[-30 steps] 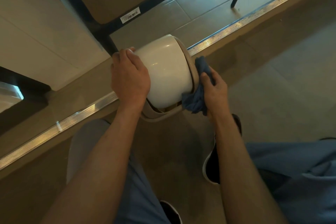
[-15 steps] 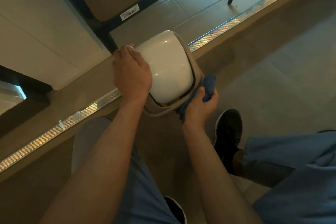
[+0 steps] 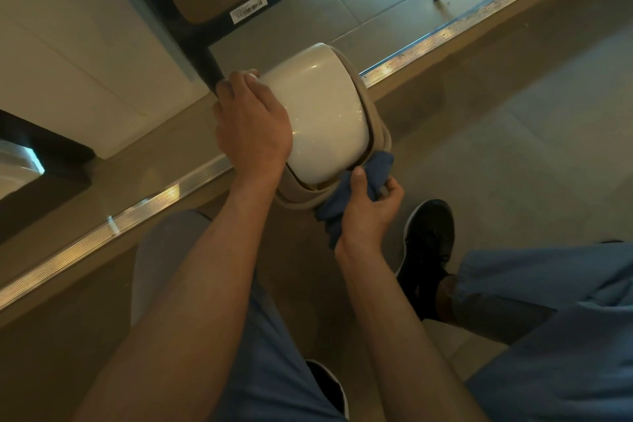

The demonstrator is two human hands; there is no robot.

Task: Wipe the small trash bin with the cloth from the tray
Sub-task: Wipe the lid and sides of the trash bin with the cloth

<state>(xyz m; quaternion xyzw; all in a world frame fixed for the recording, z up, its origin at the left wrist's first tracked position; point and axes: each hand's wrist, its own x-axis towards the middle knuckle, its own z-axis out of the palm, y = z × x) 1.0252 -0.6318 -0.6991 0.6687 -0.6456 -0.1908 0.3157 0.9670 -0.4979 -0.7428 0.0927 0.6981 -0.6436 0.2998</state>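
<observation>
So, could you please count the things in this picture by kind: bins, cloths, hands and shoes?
Small white and beige plastic trash bin: 1
Crumpled blue cloth: 1
Hands: 2, left hand on the bin, right hand gripping the cloth
Black shoes with white soles: 2, one beside the right hand, one partly hidden at the bottom
Total: 6

Tilted white trash bin [image 3: 318, 120], crumpled blue cloth [image 3: 346, 202] against its beige rim.
</observation>
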